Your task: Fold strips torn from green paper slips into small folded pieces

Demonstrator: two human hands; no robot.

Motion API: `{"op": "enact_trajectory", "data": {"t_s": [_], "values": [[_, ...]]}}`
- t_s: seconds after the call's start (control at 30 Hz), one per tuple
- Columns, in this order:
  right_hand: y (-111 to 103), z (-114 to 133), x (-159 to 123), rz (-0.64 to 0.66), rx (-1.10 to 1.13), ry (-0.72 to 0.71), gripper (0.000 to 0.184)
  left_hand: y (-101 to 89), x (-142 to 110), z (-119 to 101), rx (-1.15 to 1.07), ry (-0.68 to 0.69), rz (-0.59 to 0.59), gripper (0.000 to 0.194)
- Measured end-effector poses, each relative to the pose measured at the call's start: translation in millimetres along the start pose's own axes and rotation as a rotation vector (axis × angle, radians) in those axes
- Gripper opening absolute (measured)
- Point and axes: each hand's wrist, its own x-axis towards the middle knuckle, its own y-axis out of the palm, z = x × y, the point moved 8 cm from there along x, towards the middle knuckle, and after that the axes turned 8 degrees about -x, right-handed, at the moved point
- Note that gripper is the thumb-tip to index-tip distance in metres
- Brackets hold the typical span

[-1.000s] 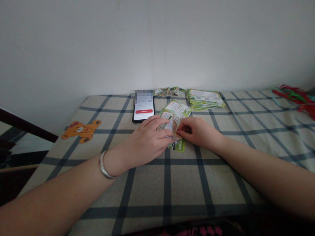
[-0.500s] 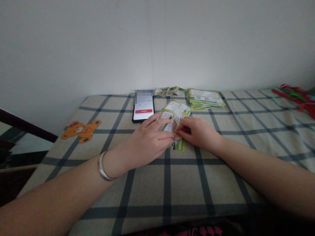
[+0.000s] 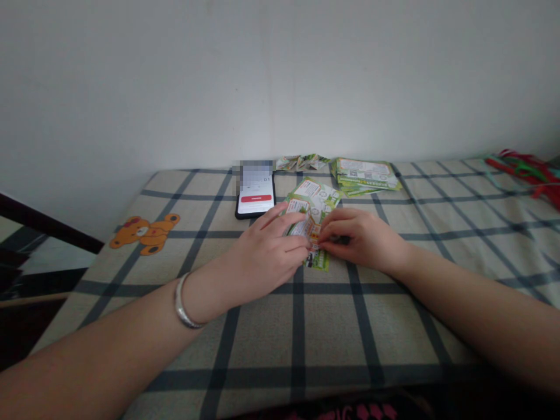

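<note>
A green and white paper leaflet (image 3: 315, 201) lies on the checked cloth in front of me. My left hand (image 3: 266, 254) rests on its left part, fingers curled and pressing it down. My right hand (image 3: 361, 239) pinches the leaflet's near edge with thumb and fingers pressed together, right beside my left fingertips. A silver bangle (image 3: 184, 300) sits on my left wrist.
A phone (image 3: 256, 195) with a lit screen lies just beyond my left hand. A stack of the same leaflets (image 3: 365, 175) and some folded ones (image 3: 301, 162) sit by the wall. Red and green strips (image 3: 527, 172) lie at the far right. A bear print (image 3: 144, 232) marks the cloth (image 3: 262, 332).
My right hand has shifted a little to the right and down along the leaflet's near edge. My left hand has stayed in place on the paper.
</note>
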Motion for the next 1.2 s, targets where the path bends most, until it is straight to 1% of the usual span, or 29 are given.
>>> {"op": "enact_trajectory", "data": {"t_s": [0.1, 0.23, 0.47, 0.63, 0.9, 1.2], "values": [[0, 3, -1, 0.028, -0.062, -0.063, 0.012, 0.9, 0, 1, -0.017, -0.007, 0.012, 0.017], [2, 6, -1, 0.049, -0.1, -0.103, 0.014, 2.7, -1, 3, -0.041, -0.013, 0.015, 0.017], [4, 5, 0, 0.032, -0.106, -0.078, 0.014, 4.1, -3, 4, -0.054, -0.012, 0.011, 0.018], [5, 5, 0, 0.058, -0.149, -0.046, 0.013, 4.9, -3, 5, -0.073, -0.035, 0.037, 0.021], [2, 11, -2, 0.051, -0.21, -0.071, 0.015, 1.2, 0, 4, -0.087, -0.037, 0.035, 0.019], [8, 28, -2, 0.135, -0.34, -0.235, 0.022, 2.0, 0, 4, -0.054, -0.052, 0.055, 0.015]]}}
